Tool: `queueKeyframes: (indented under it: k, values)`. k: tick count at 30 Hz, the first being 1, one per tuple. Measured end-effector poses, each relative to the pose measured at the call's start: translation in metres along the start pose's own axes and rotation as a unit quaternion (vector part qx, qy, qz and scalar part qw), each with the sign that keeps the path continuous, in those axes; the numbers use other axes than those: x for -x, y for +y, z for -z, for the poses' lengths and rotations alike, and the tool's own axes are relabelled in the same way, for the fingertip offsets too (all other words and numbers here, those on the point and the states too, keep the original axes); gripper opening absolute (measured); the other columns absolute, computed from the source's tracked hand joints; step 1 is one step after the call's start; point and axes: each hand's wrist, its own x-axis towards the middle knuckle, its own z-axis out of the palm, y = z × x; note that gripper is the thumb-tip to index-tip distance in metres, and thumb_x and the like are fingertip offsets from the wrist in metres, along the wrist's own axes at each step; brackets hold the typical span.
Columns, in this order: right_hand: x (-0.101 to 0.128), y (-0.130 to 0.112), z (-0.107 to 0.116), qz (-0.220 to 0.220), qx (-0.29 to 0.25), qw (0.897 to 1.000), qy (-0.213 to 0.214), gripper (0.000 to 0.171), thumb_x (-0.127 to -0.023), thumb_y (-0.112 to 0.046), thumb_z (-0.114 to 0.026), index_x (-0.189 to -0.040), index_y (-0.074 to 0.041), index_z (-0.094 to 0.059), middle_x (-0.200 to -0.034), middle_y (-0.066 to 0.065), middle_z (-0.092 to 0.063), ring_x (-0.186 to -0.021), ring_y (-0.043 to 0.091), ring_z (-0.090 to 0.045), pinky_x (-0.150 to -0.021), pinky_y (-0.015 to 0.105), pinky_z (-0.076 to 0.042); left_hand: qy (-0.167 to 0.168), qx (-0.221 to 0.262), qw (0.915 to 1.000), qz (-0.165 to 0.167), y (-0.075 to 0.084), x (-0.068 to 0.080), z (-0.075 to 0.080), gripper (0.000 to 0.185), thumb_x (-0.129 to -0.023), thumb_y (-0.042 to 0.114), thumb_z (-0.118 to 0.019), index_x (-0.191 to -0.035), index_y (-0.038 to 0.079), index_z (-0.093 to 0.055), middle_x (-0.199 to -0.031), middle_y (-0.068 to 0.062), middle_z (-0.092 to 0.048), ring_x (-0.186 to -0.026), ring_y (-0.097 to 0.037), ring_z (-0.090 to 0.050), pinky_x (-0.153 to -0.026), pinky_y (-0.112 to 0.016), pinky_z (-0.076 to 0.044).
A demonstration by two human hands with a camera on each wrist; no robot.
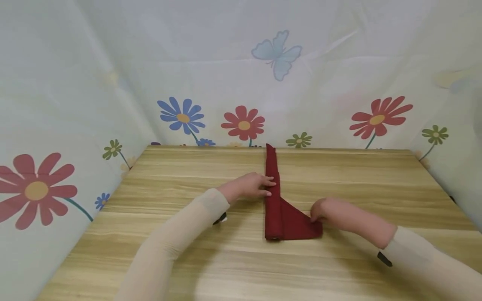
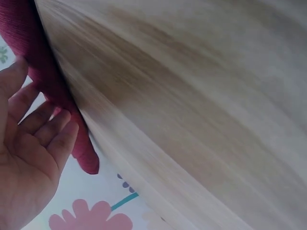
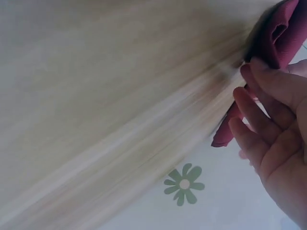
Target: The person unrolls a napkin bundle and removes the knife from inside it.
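A dark red cloth (image 1: 273, 213) lies on the wooden table, rolled into a long narrow strip that runs away from the person. From the near end of the roll, a flat triangular flap spreads to the right. My left hand (image 1: 251, 186) rests on the middle of the roll, its fingers extended across it; the left wrist view shows the fingers (image 2: 53, 127) loosely bent against the cloth. At the flap's outer corner, my right hand (image 1: 329, 212) pinches the fabric between thumb and forefinger. In the right wrist view the other fingers (image 3: 254, 115) are spread, and the roll's end shows its layers.
The wooden table (image 1: 180, 175) has a light grain and ends at a back edge, which the roll's far end reaches. Behind and beside it hangs a pale sheet (image 1: 211, 75) printed with flowers and a butterfly. Dark straps show under both sleeves.
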Motion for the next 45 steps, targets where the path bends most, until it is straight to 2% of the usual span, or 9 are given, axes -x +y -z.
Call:
queueKeyframes:
  k: [4,7,10,18,25,31,37,40,45]
  values:
    - [0.004,-0.006,0.002,-0.045,-0.012,0.999,0.013,0.015,-0.086,0.004,-0.073,-0.091,-0.008,-0.08,-0.089,0.0,-0.077,-0.084,0.016,-0.073,-0.074,0.028,-0.061,0.007,-0.027,0.9995,-0.013,0.001,0.007,0.002,0.055,-0.104,0.029,-0.061,-0.154,0.011,-0.047,-0.164,-0.009,-0.043,-0.152,-0.027,-0.042,-0.126,-0.039,-0.035]
    - [0.007,-0.011,0.004,-0.078,-0.025,0.996,0.025,0.013,-0.091,-0.003,-0.072,-0.101,-0.006,-0.079,-0.099,0.004,-0.078,-0.092,0.022,-0.074,-0.08,0.035,-0.062,0.019,-0.037,0.9989,-0.019,0.004,0.014,0.003,0.056,-0.103,0.029,-0.063,-0.153,0.009,-0.048,-0.161,-0.01,-0.046,-0.151,-0.026,-0.045,-0.125,-0.038,-0.037]
    - [0.008,-0.016,0.005,-0.099,-0.021,0.995,0.022,0.022,-0.094,-0.013,-0.072,-0.113,-0.005,-0.077,-0.113,0.009,-0.077,-0.104,0.028,-0.074,-0.088,0.042,-0.062,0.023,-0.041,0.9986,-0.024,0.012,0.025,0.005,0.057,-0.103,0.032,-0.063,-0.153,0.01,-0.048,-0.161,-0.009,-0.047,-0.151,-0.025,-0.045,-0.125,-0.038,-0.038]
    - [0.0,-0.025,-0.008,-0.121,-0.034,0.991,-0.034,0.039,-0.098,-0.021,-0.068,-0.135,-0.01,-0.068,-0.14,0.013,-0.067,-0.126,0.032,-0.067,-0.098,0.046,-0.059,0.014,-0.042,0.9976,-0.053,0.034,0.056,-0.002,0.06,-0.103,0.039,-0.061,-0.155,0.013,-0.047,-0.163,-0.007,-0.045,-0.153,-0.023,-0.041,-0.124,-0.04,-0.039]
    - [-0.006,-0.03,-0.016,-0.113,-0.058,0.99,-0.054,0.043,-0.1,-0.022,-0.065,-0.141,-0.009,-0.063,-0.147,0.015,-0.061,-0.133,0.034,-0.062,-0.102,0.048,-0.057,0.001,-0.063,0.9949,-0.079,0.046,0.071,-0.012,0.062,-0.103,0.042,-0.06,-0.155,0.013,-0.046,-0.165,-0.005,-0.042,-0.155,-0.021,-0.038,-0.125,-0.037,-0.038]
    - [-0.007,-0.035,-0.023,-0.111,-0.032,0.991,-0.074,0.043,-0.102,-0.023,-0.062,-0.142,-0.009,-0.062,-0.147,0.014,-0.061,-0.135,0.033,-0.06,-0.103,0.046,-0.056,-0.015,-0.084,0.9921,-0.092,0.055,0.072,-0.017,0.063,-0.104,0.044,-0.057,-0.157,0.012,-0.043,-0.166,-0.004,-0.04,-0.156,-0.018,-0.034,-0.126,-0.034,-0.036]
    - [-0.004,-0.038,-0.029,-0.096,-0.007,0.994,-0.055,0.042,-0.102,-0.021,-0.059,-0.142,-0.006,-0.062,-0.147,0.017,-0.061,-0.134,0.036,-0.06,-0.104,0.047,-0.056,-0.024,-0.125,0.9868,-0.1,0.062,0.064,-0.025,0.063,-0.106,0.046,-0.051,-0.159,0.015,-0.039,-0.166,0.0,-0.04,-0.158,-0.016,-0.031,-0.126,-0.03,-0.034]
    - [-0.003,-0.04,-0.028,-0.088,0.007,0.995,-0.05,0.042,-0.102,-0.021,-0.059,-0.141,-0.006,-0.062,-0.146,0.018,-0.061,-0.134,0.036,-0.061,-0.102,0.046,-0.057,-0.021,-0.143,0.9842,-0.102,0.063,0.061,-0.029,0.061,-0.106,0.047,-0.05,-0.158,0.016,-0.041,-0.165,0.002,-0.041,-0.158,-0.015,-0.032,-0.127,-0.03,-0.033]
    - [-0.003,-0.042,-0.026,-0.1,0.004,0.993,-0.067,0.044,-0.102,-0.022,-0.06,-0.143,-0.006,-0.061,-0.147,0.017,-0.06,-0.135,0.035,-0.06,-0.103,0.046,-0.056,-0.025,-0.14,0.9847,-0.101,0.062,0.059,-0.031,0.061,-0.105,0.05,-0.051,-0.155,0.016,-0.046,-0.162,0.002,-0.046,-0.157,-0.017,-0.033,-0.127,-0.031,-0.032]
